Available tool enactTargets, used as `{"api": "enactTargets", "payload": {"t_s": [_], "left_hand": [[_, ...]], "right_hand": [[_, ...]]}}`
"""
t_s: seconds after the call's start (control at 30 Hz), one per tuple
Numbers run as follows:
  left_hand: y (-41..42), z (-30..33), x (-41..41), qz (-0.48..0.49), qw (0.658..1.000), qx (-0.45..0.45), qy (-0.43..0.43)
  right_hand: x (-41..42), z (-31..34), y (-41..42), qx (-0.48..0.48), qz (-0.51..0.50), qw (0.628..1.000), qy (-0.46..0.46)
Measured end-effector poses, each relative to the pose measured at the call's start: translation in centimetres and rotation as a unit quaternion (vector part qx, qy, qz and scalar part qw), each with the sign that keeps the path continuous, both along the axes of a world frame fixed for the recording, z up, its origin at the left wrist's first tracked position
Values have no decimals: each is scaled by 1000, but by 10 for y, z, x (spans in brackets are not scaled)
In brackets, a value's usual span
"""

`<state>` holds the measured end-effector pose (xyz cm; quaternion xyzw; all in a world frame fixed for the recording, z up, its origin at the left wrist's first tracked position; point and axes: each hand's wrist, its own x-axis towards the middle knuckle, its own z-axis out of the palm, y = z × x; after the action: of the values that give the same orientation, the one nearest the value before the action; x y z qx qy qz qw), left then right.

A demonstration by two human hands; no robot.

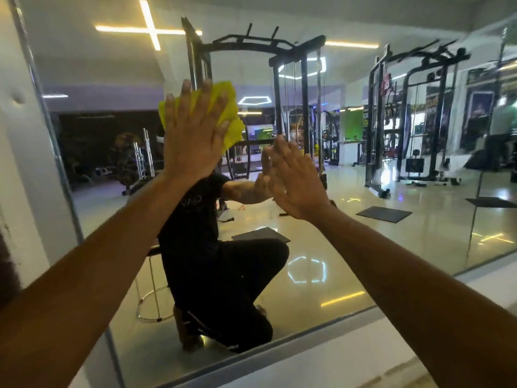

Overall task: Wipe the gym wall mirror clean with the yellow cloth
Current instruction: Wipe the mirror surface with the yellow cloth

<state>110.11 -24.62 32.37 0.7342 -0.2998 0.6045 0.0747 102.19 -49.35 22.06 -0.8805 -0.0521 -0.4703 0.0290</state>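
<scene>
The wall mirror [363, 219] fills most of the view and reflects the gym and a crouching person in black. My left hand [193, 135] presses the crumpled yellow cloth [226, 107] flat against the glass at upper centre, fingers straight and spread over it. The cloth sticks out above and to the right of the fingers. My right hand [293, 180] rests open on the bare glass just right of and below the left one, fingers straight, meeting its own reflection.
The mirror's metal frame edge [50, 135] runs down the left beside a white wall [16, 135]. A white ledge [321, 359] lies under the mirror's bottom edge. Cable machines, racks and floor mats appear only as reflections.
</scene>
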Motion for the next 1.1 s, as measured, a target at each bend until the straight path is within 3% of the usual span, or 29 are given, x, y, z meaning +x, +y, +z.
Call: {"api": "enactTargets", "payload": {"t_s": [0.07, 0.17, 0.2, 0.3, 0.37, 0.43, 0.47, 0.53, 0.6, 0.67, 0.73, 0.8, 0.83, 0.93, 1.0, 1.03, 1.1], "left_hand": [[-28, -27, -8, 14, 999, 44, -10], [-43, -69, -3, 16, 967, 252, -43], [-41, -62, 0, 13, 959, 276, -58], [-44, -15, 1, 27, 985, 155, -67], [-59, 5, -5, 38, 999, 19, -28], [-94, -1, -18, 42, 998, -51, 8], [-113, -15, -22, 49, 998, -28, 14], [-132, -44, -24, 50, 994, 102, 3], [-119, -34, -18, 40, 977, 209, -28], [-103, 5, -12, 49, 983, 170, -52], [-96, 41, -14, 56, 998, 31, -16], [-115, 39, -21, 48, 998, -47, 15], [-131, 24, -23, 56, 998, -31, 15], [-146, -32, -24, 59, 987, 149, 14], [-128, -25, -19, 39, 967, 251, -4], [-116, -11, -17, 32, 965, 261, -10], [-104, 15, -15, 24, 985, 172, 4]], "right_hand": [[-3, 3, -8, 5, 17, 1000, -14], [-13, 10, -26, 41, 49, 998, -28], [-16, 13, -34, 39, 53, 997, -27], [-19, 30, -59, 1, 43, 999, -24], [-14, 43, -73, -8, 40, 999, -24], [-6, 54, -86, -4, 41, 998, -39], [-3, 58, -93, 1, 41, 998, -47], [5, 63, -108, 2, 40, 998, -50], [9, 62, -120, -20, 36, 998, -49], [12, 60, -128, -38, 36, 997, -57], [16, 58, -132, -47, 29, 996, -63], [18, 56, -133, -45, 26, 997, -63], [19, 56, -133, -41, 32, 997, -64], [20, 54, -137, -37, 59, 995, -76], [19, 56, -139, -32, 74, 994, -73], [17, 56, -139, -28, 81, 994, -66], [13, 55, -138, -8, 90, 994, -56]]}}
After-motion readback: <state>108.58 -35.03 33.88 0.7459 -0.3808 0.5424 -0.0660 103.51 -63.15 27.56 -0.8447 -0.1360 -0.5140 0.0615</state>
